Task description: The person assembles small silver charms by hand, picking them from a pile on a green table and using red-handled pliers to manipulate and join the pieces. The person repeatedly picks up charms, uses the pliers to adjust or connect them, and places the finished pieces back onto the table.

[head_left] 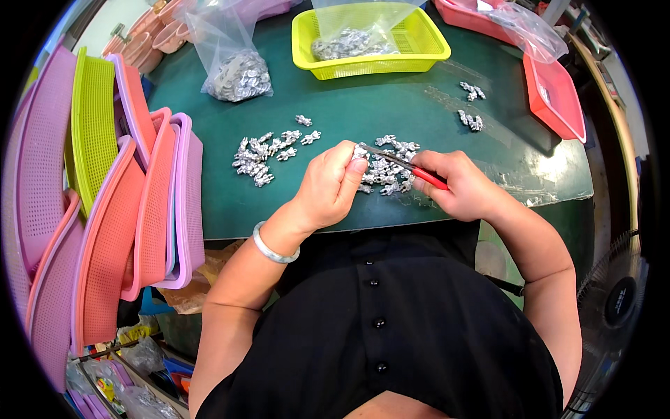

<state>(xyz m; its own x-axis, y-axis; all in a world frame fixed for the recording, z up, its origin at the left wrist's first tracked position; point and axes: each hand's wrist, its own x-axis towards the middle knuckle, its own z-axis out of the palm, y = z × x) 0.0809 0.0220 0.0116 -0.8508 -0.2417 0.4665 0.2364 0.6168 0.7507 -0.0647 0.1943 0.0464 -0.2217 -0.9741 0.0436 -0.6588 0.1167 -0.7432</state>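
Note:
My left hand (328, 183) is closed, pinching a small silver metal figure (360, 152) between thumb and fingers; most of it is hidden. In my right hand (460, 187) is a slim tool with a red handle (429, 179) and a narrow dark blade (388, 156), which looks like a file. The blade's tip reaches the piece at my left thumb. Under and behind the tool lies a loose pile of similar silver figures (380, 171). Another pile of silver figures (252, 159) is on the green table left of my left hand, with a few pieces scattered beside it.
A yellow-green basket (370, 68) holding a bag of metal pieces stands at the back. Left of it sits a clear bag of silver parts (241, 75). Stacked plastic baskets (157, 202) crowd the left side. A red tray (555, 98) and a fan (618, 304) are at right.

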